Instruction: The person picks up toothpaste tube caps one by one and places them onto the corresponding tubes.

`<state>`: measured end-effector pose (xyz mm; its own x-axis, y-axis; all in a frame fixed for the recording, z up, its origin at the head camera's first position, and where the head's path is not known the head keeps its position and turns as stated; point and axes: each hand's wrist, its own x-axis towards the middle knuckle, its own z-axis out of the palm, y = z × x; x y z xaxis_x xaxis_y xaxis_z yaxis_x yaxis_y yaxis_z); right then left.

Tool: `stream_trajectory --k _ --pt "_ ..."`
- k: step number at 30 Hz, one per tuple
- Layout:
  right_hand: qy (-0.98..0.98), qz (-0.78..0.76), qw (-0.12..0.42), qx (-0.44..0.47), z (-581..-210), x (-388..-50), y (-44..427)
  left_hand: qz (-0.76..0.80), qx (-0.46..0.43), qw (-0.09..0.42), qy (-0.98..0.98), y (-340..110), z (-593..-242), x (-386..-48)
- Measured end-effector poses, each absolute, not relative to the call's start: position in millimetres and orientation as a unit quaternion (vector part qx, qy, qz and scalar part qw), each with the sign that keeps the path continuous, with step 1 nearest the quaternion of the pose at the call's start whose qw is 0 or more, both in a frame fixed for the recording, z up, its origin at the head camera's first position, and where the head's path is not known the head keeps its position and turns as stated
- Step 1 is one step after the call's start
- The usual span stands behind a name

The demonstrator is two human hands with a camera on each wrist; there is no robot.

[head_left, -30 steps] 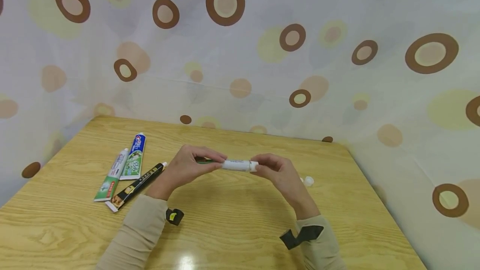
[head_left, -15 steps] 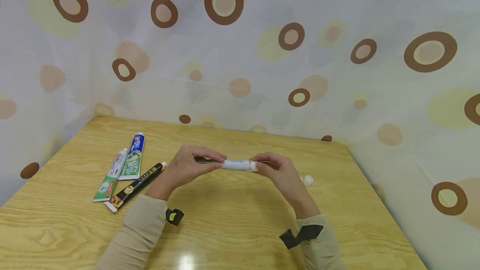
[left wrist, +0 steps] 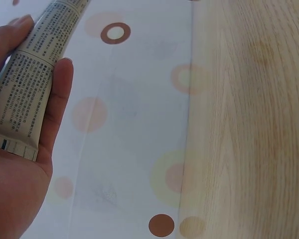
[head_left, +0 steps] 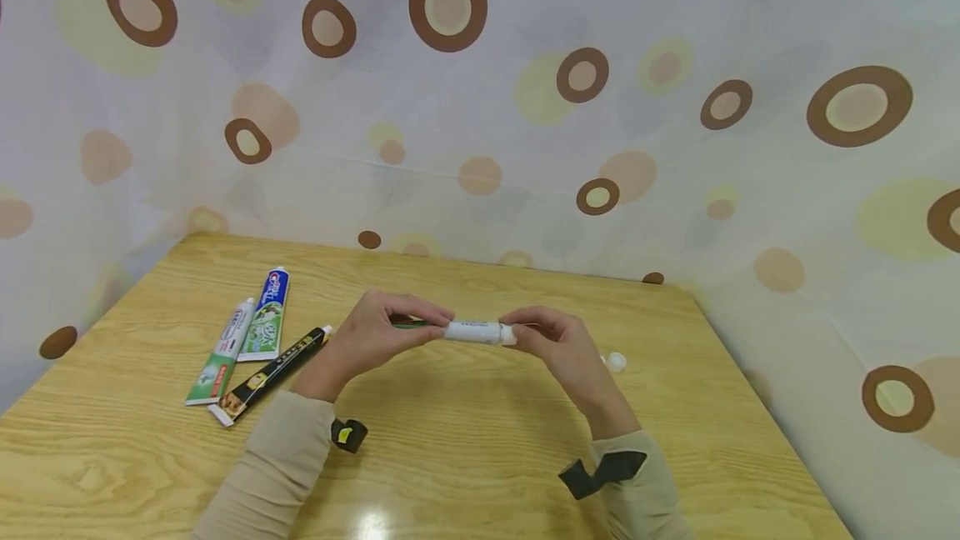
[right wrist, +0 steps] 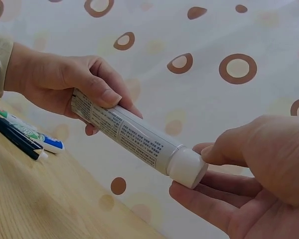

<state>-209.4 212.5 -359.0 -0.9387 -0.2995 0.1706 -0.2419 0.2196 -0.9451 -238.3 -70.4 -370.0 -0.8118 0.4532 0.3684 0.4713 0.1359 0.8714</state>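
A white toothpaste tube (head_left: 472, 332) is held level above the table, its printed back facing the right wrist camera. My left hand (head_left: 378, 332) grips the crimped half, thumb on one side and fingers on the other; in the left wrist view that tube end (left wrist: 27, 89) lies against the palm. At the opposite end is a white screw cap (right wrist: 187, 167), sitting on the tube's neck. Thumb and fingers of my right hand (head_left: 551, 344) pinch this cap from both sides. Whether its thread is engaged is hidden.
Several toothpaste tubes lie at the left of the wooden table (head_left: 465, 457): a blue-green one (head_left: 266, 315), a white-green one (head_left: 222, 352) and a black one (head_left: 270, 377). A loose white cap (head_left: 617, 362) lies beyond my right wrist, another white bit partly hidden beside it. Patterned cloth (head_left: 480, 107) hangs behind.
My right fingers shift slightly around the cap, showing a little more of it. The left hand and the tube stay in nearly the same place.
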Motion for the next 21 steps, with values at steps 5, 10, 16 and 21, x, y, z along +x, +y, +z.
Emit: stream_trajectory --k 5,10,16,21 --pt "0.782 -0.598 0.029 -0.174 -359.9 -208.3 212.2 -0.579 -0.303 0.011 -0.757 -72.0 -370.1 -238.1" --pt "0.776 -0.605 0.035 -0.176 -360.8 -208.9 211.3 -0.585 -0.299 0.003 -0.754 -72.2 -369.4 -237.5" --pt "0.771 -0.612 0.032 -0.171 -359.8 -208.9 210.1 -0.584 -0.303 0.002 -0.753 -71.1 -369.6 -237.9" --pt "0.774 -0.608 0.032 -0.172 -358.0 -207.9 210.3 -0.579 -0.306 0.010 -0.755 -72.5 -368.3 -237.3"
